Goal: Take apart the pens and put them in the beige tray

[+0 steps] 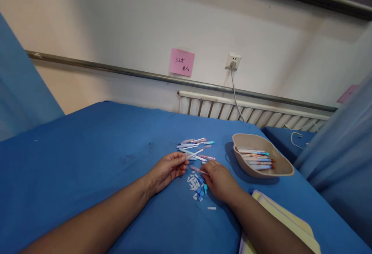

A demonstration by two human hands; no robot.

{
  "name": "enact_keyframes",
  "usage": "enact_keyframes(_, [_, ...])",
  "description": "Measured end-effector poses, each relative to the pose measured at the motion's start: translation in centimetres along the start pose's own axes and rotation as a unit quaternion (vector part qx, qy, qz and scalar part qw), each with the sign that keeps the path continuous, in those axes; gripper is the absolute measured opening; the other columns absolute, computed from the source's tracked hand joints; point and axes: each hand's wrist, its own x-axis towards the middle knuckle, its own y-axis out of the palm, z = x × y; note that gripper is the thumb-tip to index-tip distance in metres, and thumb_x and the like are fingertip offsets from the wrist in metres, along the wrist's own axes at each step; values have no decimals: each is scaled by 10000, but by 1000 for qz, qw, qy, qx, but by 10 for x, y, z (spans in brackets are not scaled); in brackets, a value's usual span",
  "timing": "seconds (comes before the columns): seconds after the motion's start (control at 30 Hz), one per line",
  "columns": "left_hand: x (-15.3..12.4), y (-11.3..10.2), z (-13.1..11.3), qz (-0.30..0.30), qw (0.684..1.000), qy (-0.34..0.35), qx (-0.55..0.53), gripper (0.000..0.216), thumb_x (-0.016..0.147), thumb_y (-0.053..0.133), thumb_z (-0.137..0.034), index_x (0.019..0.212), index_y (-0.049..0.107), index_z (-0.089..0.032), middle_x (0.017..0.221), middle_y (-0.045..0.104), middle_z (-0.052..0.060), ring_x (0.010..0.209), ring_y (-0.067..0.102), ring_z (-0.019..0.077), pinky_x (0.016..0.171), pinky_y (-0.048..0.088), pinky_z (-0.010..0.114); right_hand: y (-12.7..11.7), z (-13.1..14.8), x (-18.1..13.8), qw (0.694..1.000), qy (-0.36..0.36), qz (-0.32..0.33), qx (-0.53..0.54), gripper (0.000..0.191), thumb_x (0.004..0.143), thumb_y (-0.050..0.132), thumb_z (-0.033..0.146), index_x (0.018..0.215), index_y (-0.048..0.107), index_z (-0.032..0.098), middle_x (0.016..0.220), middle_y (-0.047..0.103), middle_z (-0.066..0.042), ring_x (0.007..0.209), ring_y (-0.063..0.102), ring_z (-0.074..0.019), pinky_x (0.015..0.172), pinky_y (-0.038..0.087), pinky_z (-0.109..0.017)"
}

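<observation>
My left hand [170,170] is closed, pinching a thin white pen refill [195,153] that points up to the right. The fingers of my right hand [217,179] are closed on one end of a pinkish pen barrel [197,169]. Beyond both hands lies a loose group of pen parts, among them a pink barrel [207,157] and a teal-tipped piece [209,142]. Between my wrists sits a small heap of white plugs [193,182] with several blue caps [200,192] and a teal cap [205,188]. One white piece [212,208] lies apart, nearer me.
A beige bin [283,165] to the right holds several pens [257,161]. Folded yellow cloth or paper [286,217] lies under my right forearm. Behind the blue-covered table [122,137] are a radiator [215,106] and a plugged-in socket [233,61]. Blue curtains [337,149] hang at both sides.
</observation>
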Motion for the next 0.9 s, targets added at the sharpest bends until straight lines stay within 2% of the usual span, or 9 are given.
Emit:
enact_keyframes(0.2, [-3,4,2,-8,999,16,44,203,721,710,-248,812,560,-145,711,627,4,541,555,60,517,441,152,-3,-13,-7,990,31,-76,111,164,869,409,198,985,524,174,908,586,-74,826,556,-179,746,430,-286])
enact_keyframes(0.4, [-3,5,5,-13,995,36,93,265,690,727,-303,808,548,-147,707,627,4,500,529,64,475,404,168,-16,-26,-11,964,113,-144,191,292,927,301,336,794,518,194,688,551,-12,650,523,-150,577,384,-233])
enact_keyframes(0.7, [0,5,7,-14,991,47,124,271,693,718,-330,803,556,-143,704,628,5,504,539,76,486,409,186,-17,-29,-10,954,126,-181,202,316,924,307,368,761,513,193,645,512,4,613,489,-138,546,348,-225])
enact_keyframes(0.9, [0,5,8,-13,989,53,138,276,692,711,-341,801,555,-140,698,628,11,500,539,78,488,415,191,-18,-28,-11,958,120,-173,196,315,926,311,354,778,535,189,652,515,6,639,498,-139,565,351,-222])
